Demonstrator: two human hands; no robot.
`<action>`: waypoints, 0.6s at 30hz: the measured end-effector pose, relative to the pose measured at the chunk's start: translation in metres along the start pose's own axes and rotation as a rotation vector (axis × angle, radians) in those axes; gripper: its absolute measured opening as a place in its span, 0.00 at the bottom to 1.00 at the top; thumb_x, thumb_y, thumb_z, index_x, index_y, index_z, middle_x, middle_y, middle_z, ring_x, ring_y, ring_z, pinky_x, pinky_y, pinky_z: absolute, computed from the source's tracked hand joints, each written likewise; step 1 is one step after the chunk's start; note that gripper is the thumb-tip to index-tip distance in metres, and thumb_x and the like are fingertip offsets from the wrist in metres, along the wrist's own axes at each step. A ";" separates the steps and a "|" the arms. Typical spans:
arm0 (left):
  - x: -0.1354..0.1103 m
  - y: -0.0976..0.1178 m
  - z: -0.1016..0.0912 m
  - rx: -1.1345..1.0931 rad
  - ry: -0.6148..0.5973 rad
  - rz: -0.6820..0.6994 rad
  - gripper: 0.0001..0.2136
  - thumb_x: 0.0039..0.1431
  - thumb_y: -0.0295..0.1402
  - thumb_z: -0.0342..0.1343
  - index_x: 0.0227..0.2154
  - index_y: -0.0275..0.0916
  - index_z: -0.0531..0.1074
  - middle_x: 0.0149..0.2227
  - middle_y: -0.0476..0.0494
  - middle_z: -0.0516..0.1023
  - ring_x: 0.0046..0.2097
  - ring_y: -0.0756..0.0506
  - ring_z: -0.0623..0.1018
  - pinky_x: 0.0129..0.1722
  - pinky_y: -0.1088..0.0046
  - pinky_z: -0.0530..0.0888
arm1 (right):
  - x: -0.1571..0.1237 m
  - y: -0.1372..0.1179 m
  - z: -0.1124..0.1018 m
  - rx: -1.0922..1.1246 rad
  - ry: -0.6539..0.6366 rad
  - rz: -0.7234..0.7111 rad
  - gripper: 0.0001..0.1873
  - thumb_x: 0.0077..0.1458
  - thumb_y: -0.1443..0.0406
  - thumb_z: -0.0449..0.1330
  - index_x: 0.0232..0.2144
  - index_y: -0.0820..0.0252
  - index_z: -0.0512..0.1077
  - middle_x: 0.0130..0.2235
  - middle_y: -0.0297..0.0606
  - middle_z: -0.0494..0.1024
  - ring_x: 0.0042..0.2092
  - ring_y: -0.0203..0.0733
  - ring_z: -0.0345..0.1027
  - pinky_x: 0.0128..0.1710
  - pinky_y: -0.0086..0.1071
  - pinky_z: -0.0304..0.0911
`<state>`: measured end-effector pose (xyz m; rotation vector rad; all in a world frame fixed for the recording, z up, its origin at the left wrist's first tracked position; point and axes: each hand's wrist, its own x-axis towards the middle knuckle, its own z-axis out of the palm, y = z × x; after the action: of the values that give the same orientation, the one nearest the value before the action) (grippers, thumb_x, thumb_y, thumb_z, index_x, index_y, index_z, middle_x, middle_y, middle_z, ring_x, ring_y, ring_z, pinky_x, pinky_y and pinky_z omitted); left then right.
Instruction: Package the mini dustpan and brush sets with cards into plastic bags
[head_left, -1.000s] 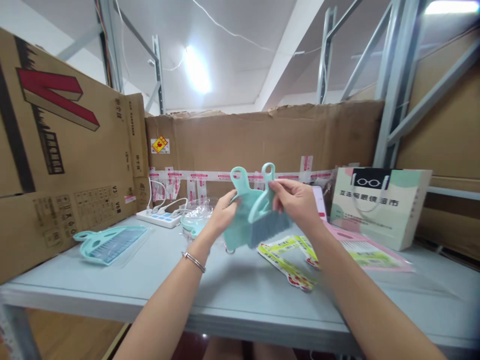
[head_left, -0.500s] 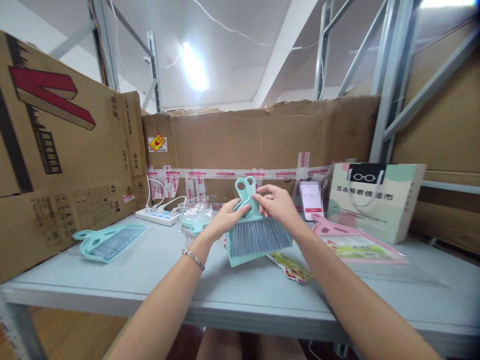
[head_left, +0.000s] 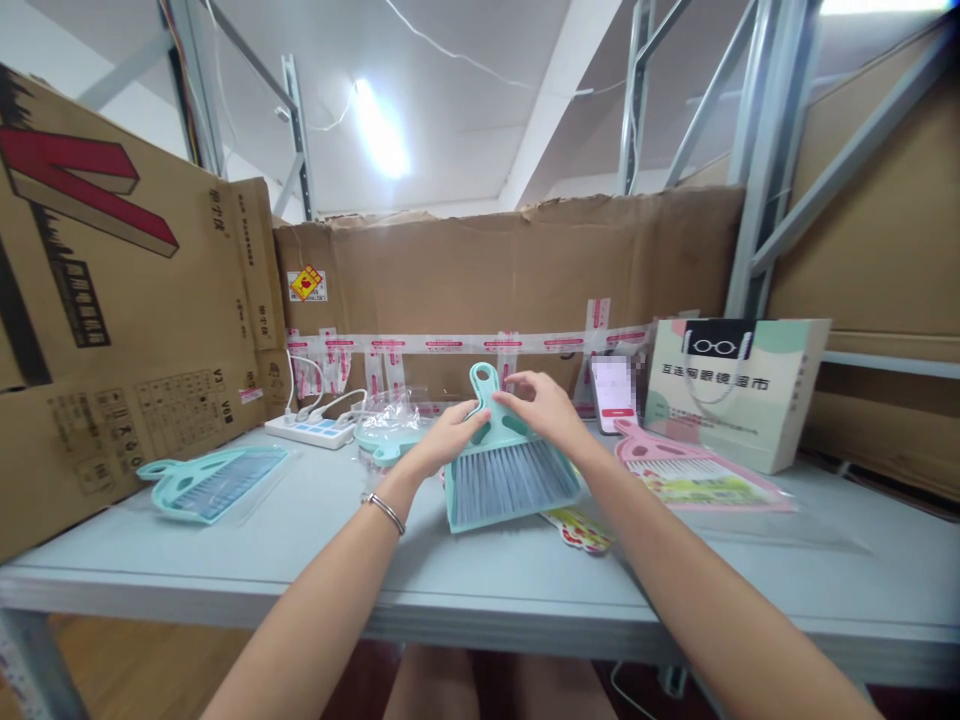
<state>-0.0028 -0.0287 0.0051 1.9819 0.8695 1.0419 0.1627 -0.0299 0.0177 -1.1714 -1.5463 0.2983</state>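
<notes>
Between my hands is a mint-green hand brush [head_left: 513, 478] with grey bristles, lying flat inside a matching dustpan [head_left: 452, 512]. Their looped handles overlap, one over the other. My left hand [head_left: 454, 432] is closed around the left side of the handles, thumb on top. From the right, my right hand [head_left: 553, 408] pinches the brush near the base of its handle, fingers curled behind it. The set is tilted toward me over the table. Partly hidden behind it, a colourful printed card [head_left: 581, 530] lies on the tabletop.
A wrapped green brush set [head_left: 217, 484] lies left, a wrapped pink set [head_left: 701, 475] right. Behind are a power strip [head_left: 309, 431], a green item in clear plastic [head_left: 390, 432], a phone [head_left: 615, 392] and a paper bag [head_left: 739, 390]. Cardboard boxes [head_left: 480, 270] wall the table [head_left: 315, 560].
The two handle loops stood side by side before and now line up. The brush has settled flatter into the dustpan, and both hands have shifted slightly with it.
</notes>
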 end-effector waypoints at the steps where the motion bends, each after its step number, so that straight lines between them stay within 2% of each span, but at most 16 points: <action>1: -0.001 0.001 0.000 0.002 -0.023 0.004 0.18 0.56 0.42 0.49 0.42 0.36 0.71 0.42 0.43 0.74 0.44 0.45 0.70 0.45 0.70 0.66 | 0.001 0.003 -0.002 0.113 -0.126 0.046 0.22 0.38 0.50 0.64 0.30 0.60 0.74 0.31 0.40 0.76 0.34 0.41 0.68 0.32 0.33 0.63; 3: -0.002 0.001 0.000 0.009 -0.066 0.005 0.18 0.56 0.43 0.49 0.43 0.36 0.71 0.42 0.42 0.75 0.44 0.45 0.71 0.45 0.70 0.66 | 0.001 0.008 -0.002 0.304 -0.350 0.153 0.25 0.38 0.47 0.62 0.30 0.63 0.75 0.27 0.39 0.76 0.30 0.39 0.68 0.30 0.32 0.63; 4: -0.002 0.000 0.000 0.017 -0.079 0.002 0.19 0.56 0.43 0.49 0.43 0.36 0.71 0.41 0.43 0.75 0.43 0.45 0.71 0.45 0.70 0.66 | 0.000 0.010 -0.002 0.353 -0.404 0.193 0.27 0.37 0.46 0.63 0.29 0.64 0.76 0.25 0.38 0.75 0.27 0.38 0.67 0.28 0.31 0.62; 8: -0.003 -0.002 0.002 0.032 -0.053 -0.009 0.17 0.55 0.43 0.50 0.40 0.36 0.72 0.38 0.43 0.76 0.41 0.46 0.71 0.43 0.70 0.67 | -0.002 0.012 0.005 0.368 -0.327 0.228 0.26 0.33 0.48 0.66 0.26 0.65 0.77 0.21 0.34 0.73 0.23 0.34 0.64 0.24 0.29 0.59; 12: 0.001 -0.004 -0.004 -0.087 -0.017 -0.029 0.14 0.51 0.42 0.54 0.35 0.38 0.74 0.36 0.44 0.76 0.39 0.46 0.73 0.40 0.72 0.67 | 0.003 0.015 0.002 0.390 -0.311 0.203 0.24 0.38 0.49 0.64 0.30 0.63 0.76 0.26 0.37 0.77 0.27 0.36 0.67 0.27 0.29 0.62; 13: 0.003 -0.006 -0.008 -0.120 0.035 -0.047 0.13 0.50 0.42 0.55 0.34 0.38 0.74 0.36 0.44 0.76 0.38 0.46 0.73 0.40 0.72 0.67 | 0.004 0.018 -0.002 0.352 -0.284 0.175 0.23 0.40 0.49 0.63 0.31 0.63 0.76 0.29 0.38 0.77 0.29 0.36 0.68 0.29 0.29 0.62; 15: 0.007 -0.011 -0.018 -0.172 0.227 -0.088 0.13 0.49 0.41 0.57 0.33 0.37 0.73 0.34 0.45 0.76 0.37 0.46 0.73 0.38 0.72 0.67 | 0.008 0.027 -0.013 0.155 -0.239 0.142 0.19 0.43 0.51 0.62 0.28 0.63 0.74 0.29 0.39 0.78 0.30 0.36 0.68 0.31 0.29 0.63; 16: 0.009 -0.015 -0.024 -0.193 0.348 -0.100 0.12 0.49 0.41 0.56 0.32 0.37 0.72 0.32 0.45 0.75 0.36 0.46 0.72 0.37 0.72 0.67 | 0.008 0.032 -0.019 0.007 -0.266 0.155 0.18 0.43 0.52 0.62 0.24 0.62 0.73 0.28 0.39 0.77 0.29 0.36 0.68 0.31 0.29 0.62; 18: 0.014 -0.022 -0.034 -0.218 0.591 -0.103 0.10 0.51 0.39 0.53 0.29 0.36 0.69 0.30 0.47 0.73 0.34 0.47 0.71 0.36 0.73 0.67 | 0.008 0.041 -0.027 -0.286 -0.455 0.224 0.18 0.39 0.52 0.64 0.19 0.62 0.71 0.23 0.39 0.75 0.26 0.37 0.67 0.27 0.30 0.60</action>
<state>-0.0313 0.0033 0.0060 1.4447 1.0919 1.6213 0.2075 -0.0146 0.0025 -1.5850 -1.8970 0.5335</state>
